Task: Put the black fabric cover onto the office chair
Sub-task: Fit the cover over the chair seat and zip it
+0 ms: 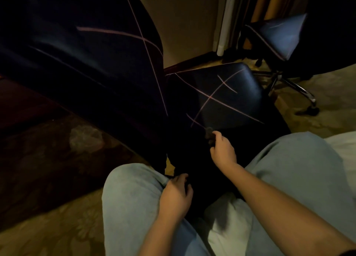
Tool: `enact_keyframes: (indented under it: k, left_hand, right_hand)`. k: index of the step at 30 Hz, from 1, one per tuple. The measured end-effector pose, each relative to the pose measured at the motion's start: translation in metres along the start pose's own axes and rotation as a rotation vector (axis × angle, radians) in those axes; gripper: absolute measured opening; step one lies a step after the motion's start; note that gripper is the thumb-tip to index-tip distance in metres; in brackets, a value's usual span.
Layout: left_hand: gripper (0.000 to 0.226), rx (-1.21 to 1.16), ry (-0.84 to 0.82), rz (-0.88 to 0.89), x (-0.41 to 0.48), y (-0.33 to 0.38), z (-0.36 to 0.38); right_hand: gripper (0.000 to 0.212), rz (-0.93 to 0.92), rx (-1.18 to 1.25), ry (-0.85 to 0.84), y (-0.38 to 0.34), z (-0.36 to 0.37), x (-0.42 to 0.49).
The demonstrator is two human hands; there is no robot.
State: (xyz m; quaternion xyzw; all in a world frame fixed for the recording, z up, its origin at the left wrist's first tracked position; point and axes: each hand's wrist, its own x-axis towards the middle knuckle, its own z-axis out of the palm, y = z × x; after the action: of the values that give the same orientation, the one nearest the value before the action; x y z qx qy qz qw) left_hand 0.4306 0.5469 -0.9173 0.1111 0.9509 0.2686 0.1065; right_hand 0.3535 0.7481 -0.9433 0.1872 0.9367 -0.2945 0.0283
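1. The right hand (pixel 223 150) is stretched forward to the front edge of the office chair (pixel 231 101) seat, where a dark tab of the black fabric cover (pixel 96 59) is pinched in its fingers (pixel 216 135).
2. The left hand (pixel 176 195) is held lower, between the knees, its fingers (pixel 183 176) curled on the cover's dark fabric.
3. The cover, crossed by pink lines, is seen over seat and backrest.
4. A patterned carpet (pixel 57 234), a curtain (pixel 240 15) and a second chair (pixel 279 36) are seen around.
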Motion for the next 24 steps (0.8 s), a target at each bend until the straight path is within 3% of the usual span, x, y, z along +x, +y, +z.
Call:
enact_keyframes:
  k: [7,11,14,18,24]
  left_hand:
    - [0.062,-0.046,0.066,-0.033,0.004,-0.002,-0.001]
    - [0.042,-0.021,0.031,-0.049,0.006,-0.006,-0.005]
    - [0.042,-0.022,0.046,-0.048,0.008,-0.008,-0.004]
    - [0.046,-0.061,0.099,-0.033,0.015,-0.007,0.001]
    - [0.052,0.011,0.159,-0.009,0.039,0.016,0.006]
  right_hand:
    - [0.046,-0.336,0.021,-0.177,-0.026,0.027,-0.014]
    - [0.061,-0.457,0.026,-0.233,-0.020,0.026,-0.008]
    - [0.072,-0.550,0.049,-0.256,-0.009,0.019,-0.003]
    - [0.059,-0.543,0.063,-0.150,0.005,0.008,0.006]
    - [0.032,-0.310,0.105,0.153,0.038,-0.011,0.049]
